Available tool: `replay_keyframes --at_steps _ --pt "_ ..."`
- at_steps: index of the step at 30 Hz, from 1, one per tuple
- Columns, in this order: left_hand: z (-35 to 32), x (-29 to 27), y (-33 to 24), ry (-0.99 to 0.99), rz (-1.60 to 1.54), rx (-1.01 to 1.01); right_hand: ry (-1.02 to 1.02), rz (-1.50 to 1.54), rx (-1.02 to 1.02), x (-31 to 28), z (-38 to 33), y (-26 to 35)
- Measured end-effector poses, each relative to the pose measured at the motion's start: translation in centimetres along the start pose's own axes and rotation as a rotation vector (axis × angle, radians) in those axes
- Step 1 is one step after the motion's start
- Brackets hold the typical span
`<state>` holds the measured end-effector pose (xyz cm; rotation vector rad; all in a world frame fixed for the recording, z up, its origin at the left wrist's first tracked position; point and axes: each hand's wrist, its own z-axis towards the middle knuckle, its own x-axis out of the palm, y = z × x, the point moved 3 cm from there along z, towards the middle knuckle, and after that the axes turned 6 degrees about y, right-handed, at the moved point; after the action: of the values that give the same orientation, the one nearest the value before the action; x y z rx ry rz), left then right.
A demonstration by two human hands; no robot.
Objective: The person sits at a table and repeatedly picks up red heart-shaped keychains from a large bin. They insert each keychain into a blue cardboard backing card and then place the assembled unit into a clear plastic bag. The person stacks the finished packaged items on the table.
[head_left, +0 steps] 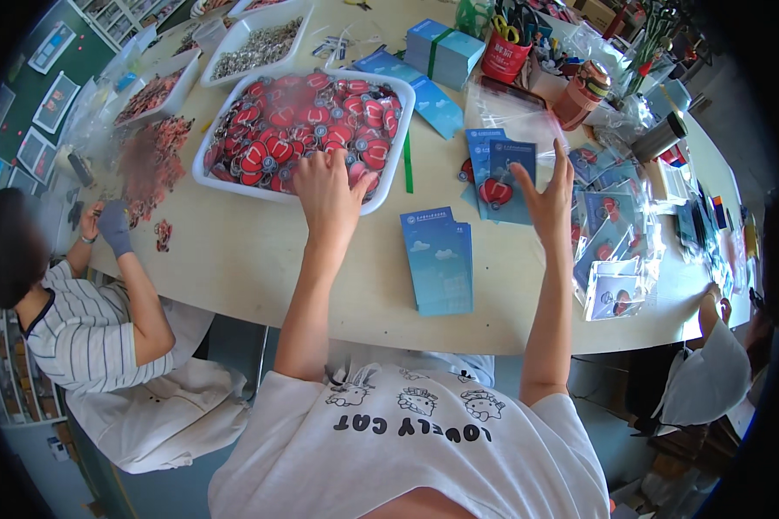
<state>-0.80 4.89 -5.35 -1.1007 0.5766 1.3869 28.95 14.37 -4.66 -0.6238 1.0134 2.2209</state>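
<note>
My left hand (330, 192) reaches over the near rim of a white plastic basin (201, 169) heaped with red keychain-like charms (281, 117). Its fingers touch the charms, the thumb stands apart, and some fingertips are partly hidden. To the right, my right hand (547, 197) is open, thumb and fingers spread, holding nothing visible. It hovers at the right edge of a dark blue card (512, 163), on which a red charm (495, 192) lies. More light blue cards (437, 264) sit in a small overlapping stack on the table between my forearms.
A banded card stack (446, 54), a red pen cup (505, 57) and a brown bottle (581, 93) stand at the back. Clear bags of packed cards (616, 233) lie at right. A striped-shirted person (104, 320) works at left beside loose red pieces (151, 164); another person's hand (711, 307) is far right.
</note>
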Motion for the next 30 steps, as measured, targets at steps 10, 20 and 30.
replay_keyframes --at_steps 10,20,30 --pt "0.2 0.8 0.6 -0.043 -0.149 0.024 0.278 -0.313 -0.419 -1.3 -2.2 10.0" --pt "0.0 1.1 0.4 0.003 -0.157 0.029 0.171 -0.451 -0.510 -3.2 -3.6 11.8" --pt "0.1 -0.4 0.7 0.075 -0.676 -0.152 0.136 -0.340 -0.479 -3.5 -3.8 12.1"
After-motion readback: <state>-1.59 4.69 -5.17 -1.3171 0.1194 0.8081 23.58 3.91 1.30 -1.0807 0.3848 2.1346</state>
